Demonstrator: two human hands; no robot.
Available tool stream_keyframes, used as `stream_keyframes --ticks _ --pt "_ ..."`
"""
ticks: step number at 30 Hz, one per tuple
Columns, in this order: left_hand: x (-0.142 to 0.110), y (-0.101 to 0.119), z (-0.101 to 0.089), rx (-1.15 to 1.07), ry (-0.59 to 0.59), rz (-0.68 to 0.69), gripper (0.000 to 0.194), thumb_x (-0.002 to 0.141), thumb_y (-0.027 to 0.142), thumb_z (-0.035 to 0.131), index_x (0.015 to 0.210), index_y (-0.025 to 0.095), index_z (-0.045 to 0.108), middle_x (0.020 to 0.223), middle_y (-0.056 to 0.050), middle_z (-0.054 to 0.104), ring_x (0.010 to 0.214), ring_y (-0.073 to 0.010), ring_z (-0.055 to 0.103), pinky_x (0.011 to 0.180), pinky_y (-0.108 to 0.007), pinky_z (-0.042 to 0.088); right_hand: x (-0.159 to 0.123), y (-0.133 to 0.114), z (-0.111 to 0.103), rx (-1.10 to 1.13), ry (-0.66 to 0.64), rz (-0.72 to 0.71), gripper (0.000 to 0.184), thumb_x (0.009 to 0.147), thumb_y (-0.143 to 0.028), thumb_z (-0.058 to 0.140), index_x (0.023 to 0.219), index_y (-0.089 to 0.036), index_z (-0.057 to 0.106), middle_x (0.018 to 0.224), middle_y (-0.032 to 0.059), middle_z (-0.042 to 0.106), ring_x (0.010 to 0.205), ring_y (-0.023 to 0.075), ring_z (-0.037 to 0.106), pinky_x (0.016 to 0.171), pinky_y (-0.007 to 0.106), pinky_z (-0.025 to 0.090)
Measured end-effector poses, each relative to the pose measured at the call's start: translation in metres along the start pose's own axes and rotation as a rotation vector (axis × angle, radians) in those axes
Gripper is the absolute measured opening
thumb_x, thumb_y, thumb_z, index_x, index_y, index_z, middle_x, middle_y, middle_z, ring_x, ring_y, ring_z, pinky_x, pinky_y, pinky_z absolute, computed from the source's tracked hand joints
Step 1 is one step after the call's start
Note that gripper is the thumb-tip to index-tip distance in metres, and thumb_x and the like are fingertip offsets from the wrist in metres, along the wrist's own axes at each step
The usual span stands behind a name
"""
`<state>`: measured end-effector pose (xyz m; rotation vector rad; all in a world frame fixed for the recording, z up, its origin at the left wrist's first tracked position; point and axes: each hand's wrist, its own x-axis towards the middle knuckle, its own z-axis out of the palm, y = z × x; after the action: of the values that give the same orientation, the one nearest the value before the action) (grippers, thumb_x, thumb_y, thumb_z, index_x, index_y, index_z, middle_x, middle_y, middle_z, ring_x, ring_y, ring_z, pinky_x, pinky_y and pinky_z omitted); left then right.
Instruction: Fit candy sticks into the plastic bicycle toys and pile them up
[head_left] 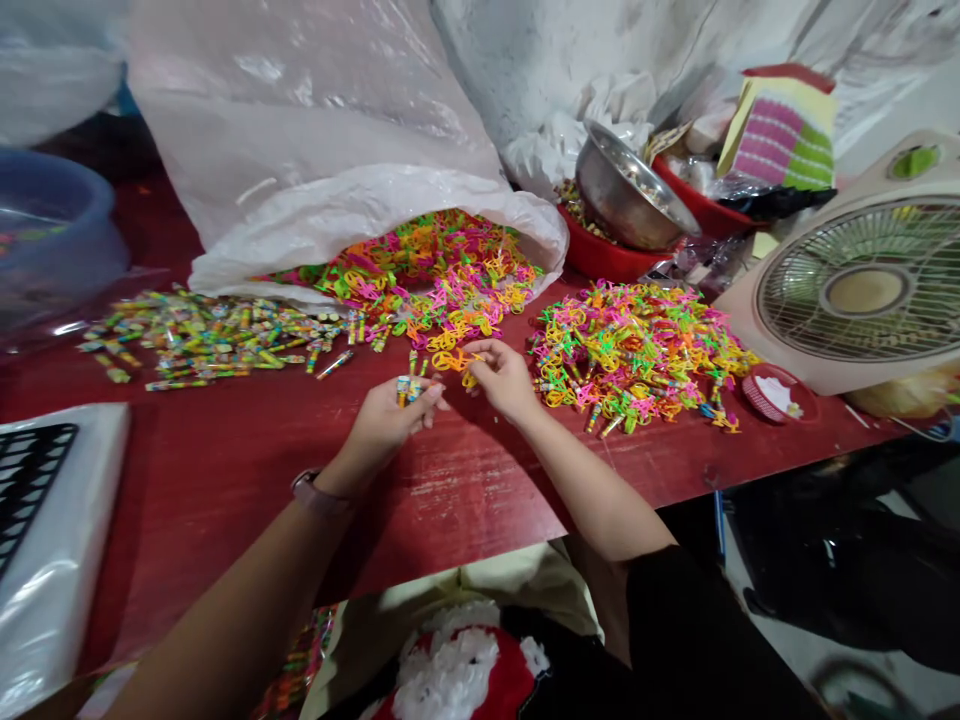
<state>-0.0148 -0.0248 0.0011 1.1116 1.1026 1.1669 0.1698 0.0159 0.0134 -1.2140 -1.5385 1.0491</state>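
My left hand, with a watch on the wrist, is closed around a few small printed tubes whose ends stick up past the fingers. Close by on the right, my right hand pinches a bright orange curly plastic piece. Both hands are just above the red table, a short gap apart. Behind them, a heap of loose coloured plastic pieces spills from the mouth of a white plastic sack. To the left lies a pile of printed tubes. Tubes joined to curly pieces form a pile at the right.
A fan stands at the right, with a small pink basket before it. A metal bowl leans in a red basin at the back. A blue tub and stacked plastic bags are on the left.
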Motion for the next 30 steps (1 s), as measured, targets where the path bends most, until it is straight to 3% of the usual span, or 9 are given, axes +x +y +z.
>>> stream_keyframes --ticks 3,7,9,13,17,21,25,27,30 --pt "-0.003 0.003 0.002 0.052 -0.035 0.03 0.046 0.075 0.057 0.083 0.082 0.013 0.073 0.056 -0.003 0.065 0.044 -0.009 0.047 0.041 -0.022 0.033 -0.003 -0.004 0.002 0.366 -0.048 0.01 0.029 0.082 -0.038 0.068 0.105 -0.02 0.068 0.085 0.0003 0.069 0.075 0.0144 0.062 0.072 0.027 0.051" --pt "-0.005 0.008 0.001 0.102 -0.076 0.073 0.044 0.08 0.057 0.078 0.072 0.014 0.072 0.049 0.0 0.056 0.043 -0.0085 0.045 0.042 -0.022 0.032 -0.008 -0.011 0.01 0.481 -0.123 0.076 0.039 0.068 -0.045 0.087 0.092 -0.021 0.069 0.082 0.0002 0.07 0.075 0.0156 0.062 0.074 0.029 0.052" --pt "-0.006 0.01 0.002 0.065 -0.072 0.069 0.043 0.078 0.056 0.08 0.074 0.014 0.07 0.052 -0.001 0.061 0.044 -0.0086 0.046 0.043 -0.023 0.034 -0.01 -0.012 0.012 0.534 -0.104 0.098 0.046 0.064 -0.049 0.091 0.094 -0.021 0.069 0.084 0.0007 0.07 0.077 0.0156 0.063 0.076 0.03 0.052" --pt "-0.008 0.014 0.006 -0.019 -0.055 0.069 0.043 0.072 0.05 0.086 0.087 0.015 0.065 0.067 -0.004 0.072 0.043 -0.0084 0.049 0.044 -0.023 0.037 -0.011 -0.012 0.011 0.532 -0.12 0.094 0.044 0.07 -0.055 0.087 0.091 -0.02 0.071 0.086 0.0013 0.07 0.08 0.0152 0.061 0.078 0.028 0.049" --pt "-0.01 0.016 0.004 -0.027 0.05 0.148 0.038 0.075 0.044 0.086 0.09 0.02 0.061 0.058 0.004 0.064 0.042 -0.0075 0.046 0.044 -0.021 0.036 -0.011 -0.015 0.008 0.533 -0.117 0.096 0.04 0.072 -0.054 0.086 0.088 -0.021 0.069 0.086 0.0002 0.066 0.081 0.0146 0.057 0.076 0.026 0.047" --pt "-0.009 0.018 0.001 0.008 0.106 0.17 0.034 0.069 0.038 0.091 0.082 0.016 0.068 0.072 -0.002 0.07 0.062 -0.0115 0.06 0.061 -0.024 0.048 -0.013 -0.018 0.011 0.577 -0.114 0.076 0.039 0.072 -0.051 0.087 0.091 -0.022 0.068 0.088 -0.0005 0.065 0.08 0.0141 0.056 0.077 0.025 0.047" --pt "-0.009 0.02 0.001 -0.079 0.043 0.11 0.037 0.069 0.045 0.089 0.082 0.016 0.07 0.072 -0.002 0.067 0.063 -0.0126 0.057 0.063 -0.026 0.047 -0.016 -0.018 0.017 0.576 -0.192 0.127 0.041 0.072 -0.053 0.086 0.092 -0.021 0.068 0.086 0.0005 0.066 0.078 0.0149 0.057 0.075 0.026 0.047" --pt "-0.01 0.021 0.001 -0.011 0.012 0.127 0.037 0.076 0.05 0.083 0.08 0.016 0.07 0.068 -0.001 0.063 0.06 -0.0124 0.053 0.061 -0.026 0.045 -0.016 -0.02 0.016 0.588 -0.15 0.136 0.042 0.071 -0.054 0.086 0.089 -0.021 0.067 0.082 -0.0003 0.063 0.074 0.0142 0.054 0.071 0.026 0.046" --pt "-0.013 0.019 0.001 0.17 -0.033 0.235 0.033 0.084 0.049 0.077 0.079 0.017 0.071 0.077 -0.004 0.068 0.071 -0.0154 0.06 0.067 -0.026 0.048 -0.016 -0.025 0.011 0.613 -0.083 0.12 0.04 0.071 -0.051 0.087 0.084 -0.021 0.064 0.077 -0.0022 0.058 0.068 0.0121 0.048 0.065 0.024 0.043"
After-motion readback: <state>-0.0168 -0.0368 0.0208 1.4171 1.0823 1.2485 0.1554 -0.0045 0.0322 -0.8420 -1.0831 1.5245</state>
